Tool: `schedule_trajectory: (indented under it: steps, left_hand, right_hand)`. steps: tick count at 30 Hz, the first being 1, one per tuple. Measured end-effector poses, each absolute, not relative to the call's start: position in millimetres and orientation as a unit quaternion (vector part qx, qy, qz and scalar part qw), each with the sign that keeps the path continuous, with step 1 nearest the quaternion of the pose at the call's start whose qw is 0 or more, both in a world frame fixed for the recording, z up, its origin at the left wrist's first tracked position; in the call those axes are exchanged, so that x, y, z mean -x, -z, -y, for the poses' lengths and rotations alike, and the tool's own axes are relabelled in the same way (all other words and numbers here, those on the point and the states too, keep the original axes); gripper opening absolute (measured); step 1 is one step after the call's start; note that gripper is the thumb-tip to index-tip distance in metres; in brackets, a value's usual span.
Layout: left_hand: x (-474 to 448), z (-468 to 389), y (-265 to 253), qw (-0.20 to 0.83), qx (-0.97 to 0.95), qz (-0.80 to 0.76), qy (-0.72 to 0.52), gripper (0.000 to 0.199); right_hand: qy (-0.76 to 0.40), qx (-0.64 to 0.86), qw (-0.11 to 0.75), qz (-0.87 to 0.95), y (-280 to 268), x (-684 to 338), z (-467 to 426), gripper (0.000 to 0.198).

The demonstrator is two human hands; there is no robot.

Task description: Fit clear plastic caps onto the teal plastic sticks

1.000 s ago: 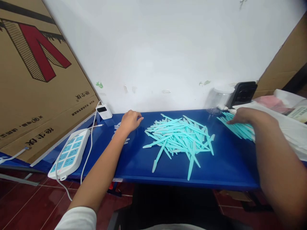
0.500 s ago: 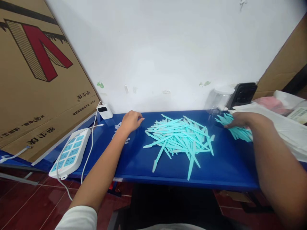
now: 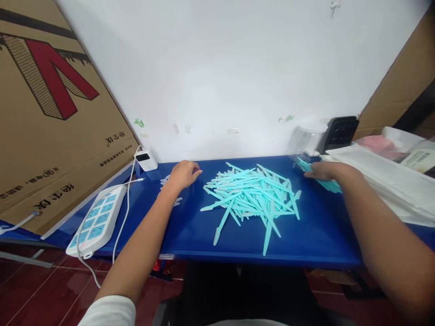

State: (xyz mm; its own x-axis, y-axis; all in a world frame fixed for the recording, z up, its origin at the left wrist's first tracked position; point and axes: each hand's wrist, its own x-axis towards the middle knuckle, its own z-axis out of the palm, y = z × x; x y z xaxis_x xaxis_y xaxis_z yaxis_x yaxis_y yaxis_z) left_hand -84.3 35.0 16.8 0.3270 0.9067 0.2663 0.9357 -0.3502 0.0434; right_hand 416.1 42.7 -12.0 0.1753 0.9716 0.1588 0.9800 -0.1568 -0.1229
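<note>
Between two and three o'clock from the central pile of turquoise sticks [image 3: 253,192], on or just above the blue counter [image 3: 190,235]: gripping a separate bunch of similar sticks [image 3: 330,185] in the right hand [image 3: 322,171]. Compared with half a second ago, shifted inward together with that bunch, away from the white packets [image 3: 390,176] at three o'clock. Looking more compact, too, than a second ago, with the far tips now close to the clear jar [image 3: 307,142] at half past one; cannot tell whether touching. Meanwhile, with the left hand [image 3: 185,173], resting between nine and ten o'clock beside small pale pieces [image 3: 165,181]: loosely curled, half-spread, holding nothing visible, unmoved. Unaltered at the centre as well, heaped at all angles, with a few tips jutting toward six and seven o'clock. Judging from this, probably midway through moving the bunch, not yet released and still apart from the pile. Cannot tell whether lifting or sliding.
</note>
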Motion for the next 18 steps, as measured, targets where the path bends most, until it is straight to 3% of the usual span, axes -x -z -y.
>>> schedule_trajectory:
  steps: [5,9,14,18]
  left_hand:
    - [86,-34,-20,0.062,0.802,0.584,0.11,0.026]
    - [95,-37,-24,0.06,0.795,0.592,0.116,0.029]
    - [129,-46,-32,0.059,0.754,0.645,0.11,0.021]
    - [161,-53,-34,-0.026,0.731,0.681,0.048,0.018]
  right_hand:
    - [-0.128,0.741,0.057,0.657,0,-410,-43,0.031]
    - [-0.113,0.705,0.109,0.691,-12,-392,-41,0.024]
    - [-0.129,0.59,0.203,0.771,-19,-360,-33,0.043]
    - [-0.158,0.551,0.247,0.781,-18,-341,-24,0.052]
